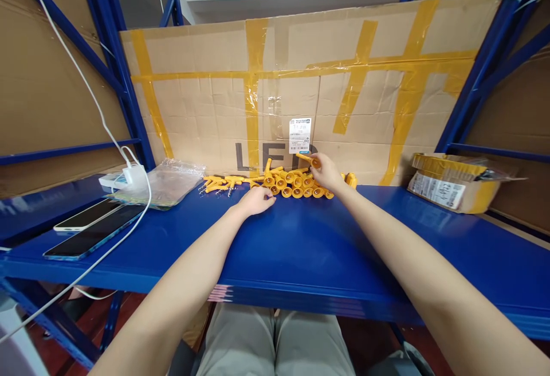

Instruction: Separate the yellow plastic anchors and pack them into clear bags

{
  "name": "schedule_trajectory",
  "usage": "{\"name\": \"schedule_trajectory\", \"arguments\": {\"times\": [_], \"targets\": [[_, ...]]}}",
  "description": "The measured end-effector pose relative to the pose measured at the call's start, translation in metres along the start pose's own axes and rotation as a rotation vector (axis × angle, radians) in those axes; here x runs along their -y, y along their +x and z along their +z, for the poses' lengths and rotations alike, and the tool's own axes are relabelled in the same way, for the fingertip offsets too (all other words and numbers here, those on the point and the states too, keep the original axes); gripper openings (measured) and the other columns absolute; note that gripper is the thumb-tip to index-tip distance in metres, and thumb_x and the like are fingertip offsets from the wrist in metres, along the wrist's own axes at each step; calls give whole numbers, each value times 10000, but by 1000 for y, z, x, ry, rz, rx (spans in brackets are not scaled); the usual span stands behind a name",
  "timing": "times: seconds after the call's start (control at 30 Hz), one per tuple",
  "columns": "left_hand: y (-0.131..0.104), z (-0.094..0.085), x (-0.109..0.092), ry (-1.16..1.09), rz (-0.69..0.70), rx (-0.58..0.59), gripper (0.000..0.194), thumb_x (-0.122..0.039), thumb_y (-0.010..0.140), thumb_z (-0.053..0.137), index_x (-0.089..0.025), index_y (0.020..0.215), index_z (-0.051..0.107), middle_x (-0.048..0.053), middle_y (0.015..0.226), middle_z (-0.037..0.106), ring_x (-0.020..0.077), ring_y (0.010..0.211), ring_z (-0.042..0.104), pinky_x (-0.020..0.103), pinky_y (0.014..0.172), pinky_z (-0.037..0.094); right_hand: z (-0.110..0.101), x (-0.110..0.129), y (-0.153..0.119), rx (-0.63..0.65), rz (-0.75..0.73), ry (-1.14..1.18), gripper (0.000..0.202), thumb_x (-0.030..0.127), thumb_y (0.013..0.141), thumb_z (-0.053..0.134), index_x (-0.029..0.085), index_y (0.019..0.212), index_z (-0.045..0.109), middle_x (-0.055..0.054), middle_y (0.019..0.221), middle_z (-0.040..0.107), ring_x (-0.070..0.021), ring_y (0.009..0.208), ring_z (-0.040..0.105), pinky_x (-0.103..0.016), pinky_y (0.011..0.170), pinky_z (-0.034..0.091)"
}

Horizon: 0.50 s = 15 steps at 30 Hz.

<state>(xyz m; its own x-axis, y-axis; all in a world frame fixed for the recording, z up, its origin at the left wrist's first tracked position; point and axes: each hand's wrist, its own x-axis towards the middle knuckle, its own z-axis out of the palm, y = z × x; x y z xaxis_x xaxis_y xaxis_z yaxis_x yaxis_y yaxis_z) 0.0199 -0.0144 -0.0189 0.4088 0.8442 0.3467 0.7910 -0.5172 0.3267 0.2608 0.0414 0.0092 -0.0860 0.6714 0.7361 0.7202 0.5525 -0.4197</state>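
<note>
My right hand [326, 171] is closed round a yellow cone-ended piece [315, 163], held just above the right part of a stack of like pieces. The stacked yellow pieces [296, 184] lie at the back of the blue shelf, their round open ends facing me. My left hand [256, 200] rests at the left end of the stack, fingers curled; whether anything small is between them is hidden. Left of it lie thinner yellow pieces [223, 183] with small metal hooks.
Two phones [97, 230] lie at the left beside a plastic bag [167, 184] and a white charger [135, 175] with a hanging cable. A small taped carton [455, 184] stands at the right. Taped cardboard [206, 112] closes the back, between blue posts.
</note>
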Motion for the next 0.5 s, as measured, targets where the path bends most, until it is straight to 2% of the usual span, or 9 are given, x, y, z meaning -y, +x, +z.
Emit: {"name": "schedule_trajectory", "arguments": {"times": [0.13,0.2,0.27,0.37,0.5], "targets": [[-1,0,0,-46,-1,30,256,-312,808,487,-160,667,638,20,625,633,149,570,545,254,551,392,0,-6,-1,260,50,-249,355,81,669,517,146,1012,584,-154,1135,596,-293,1005,589,-447,899,465],[-1,0,-1,-54,-5,33,262,-322,807,484,-162,669,639,22,625,635,150,573,549,254,549,396,-3,-9,0,368,113,-240,368,99,635,570,160,996,614,-128,1133,617,-295,1021,590,-440,922,461],[-1,0,-1,-53,-5,34,269,-331,803,479,-162,678,646,26,631,640,156,585,558,257,555,404,-11,-14,3,402,187,-118,394,137,616,615,187,1007,631,-90,1118,644,-289,1046,584,-438,949,451],[-1,0,-1,-54,-13,40,266,-333,792,479,-159,713,664,34,668,662,167,608,576,266,576,428,-29,-28,8,291,287,100,415,180,658,592,194,1071,624,-79,1140,652,-269,1083,574,-434,974,440],[0,0,-1,-39,-10,47,261,-330,793,486,-157,742,674,37,710,683,167,633,593,265,603,445,-54,-63,5,57,363,32,483,138,710,467,140,1180,580,-122,1232,605,-259,1142,555,-404,995,433]]}}
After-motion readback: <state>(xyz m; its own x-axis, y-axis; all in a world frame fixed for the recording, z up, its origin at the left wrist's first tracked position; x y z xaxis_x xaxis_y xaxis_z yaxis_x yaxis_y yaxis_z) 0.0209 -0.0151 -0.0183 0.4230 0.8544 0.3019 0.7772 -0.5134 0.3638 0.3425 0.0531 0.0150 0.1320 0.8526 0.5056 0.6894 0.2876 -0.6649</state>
